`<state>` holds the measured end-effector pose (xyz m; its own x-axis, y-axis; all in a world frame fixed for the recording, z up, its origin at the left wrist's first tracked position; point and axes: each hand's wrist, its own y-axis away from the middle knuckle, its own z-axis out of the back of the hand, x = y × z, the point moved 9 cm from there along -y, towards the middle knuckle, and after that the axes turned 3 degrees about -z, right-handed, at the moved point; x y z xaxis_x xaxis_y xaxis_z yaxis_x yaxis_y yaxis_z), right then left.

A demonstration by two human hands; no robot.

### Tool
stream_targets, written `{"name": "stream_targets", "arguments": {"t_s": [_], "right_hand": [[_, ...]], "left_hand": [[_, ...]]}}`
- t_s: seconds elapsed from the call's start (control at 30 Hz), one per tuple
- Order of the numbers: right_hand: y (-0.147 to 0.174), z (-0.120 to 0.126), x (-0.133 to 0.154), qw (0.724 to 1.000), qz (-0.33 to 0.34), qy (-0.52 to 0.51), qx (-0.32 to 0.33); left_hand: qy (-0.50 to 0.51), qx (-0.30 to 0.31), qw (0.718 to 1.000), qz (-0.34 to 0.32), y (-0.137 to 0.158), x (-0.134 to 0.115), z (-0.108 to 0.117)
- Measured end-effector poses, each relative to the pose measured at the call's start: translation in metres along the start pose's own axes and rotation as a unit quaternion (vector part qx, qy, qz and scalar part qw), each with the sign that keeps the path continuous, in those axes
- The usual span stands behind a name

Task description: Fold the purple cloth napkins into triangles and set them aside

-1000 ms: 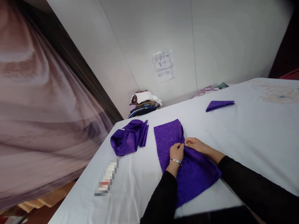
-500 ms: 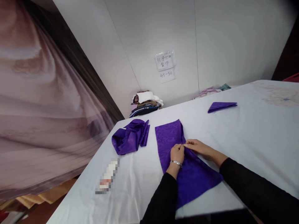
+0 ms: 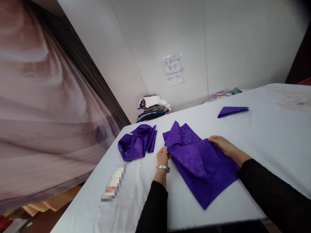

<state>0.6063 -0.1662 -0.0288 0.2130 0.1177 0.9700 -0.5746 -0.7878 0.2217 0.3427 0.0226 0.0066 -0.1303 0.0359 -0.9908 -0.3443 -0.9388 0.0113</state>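
Purple cloth lies near person's edge of white table; left hand pinches its left side, right hand its right. Crumpled purple heap toward left edge, folded triangle near far edge.

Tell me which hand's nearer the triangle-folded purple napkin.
Right. The right hand is in front of the triangle-folded napkin, gripping the right side of another purple napkin; the left hand grips that one's left side, farther away.
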Motion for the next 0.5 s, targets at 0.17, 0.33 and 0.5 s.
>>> {"name": "stream_targets", "arguments": {"t_s": [0.17, 0.33, 0.5], "right_hand": [[-0.013, 0.078, 0.012, 0.991, 0.017, 0.069, -0.115], [-0.017, 0.116, 0.057, 0.922, 0.074, 0.31, -0.221], [0.032, 0.023, 0.086, 0.849, 0.28, 0.419, -0.157]], "left_hand": [[0.043, -0.074, 0.996, 0.025, -0.002, 0.014, 0.083], [0.031, -0.017, 0.996, 0.081, 0.03, 0.04, 0.083], [0.035, 0.097, 0.987, 0.125, 0.057, 0.046, 0.041]]}}
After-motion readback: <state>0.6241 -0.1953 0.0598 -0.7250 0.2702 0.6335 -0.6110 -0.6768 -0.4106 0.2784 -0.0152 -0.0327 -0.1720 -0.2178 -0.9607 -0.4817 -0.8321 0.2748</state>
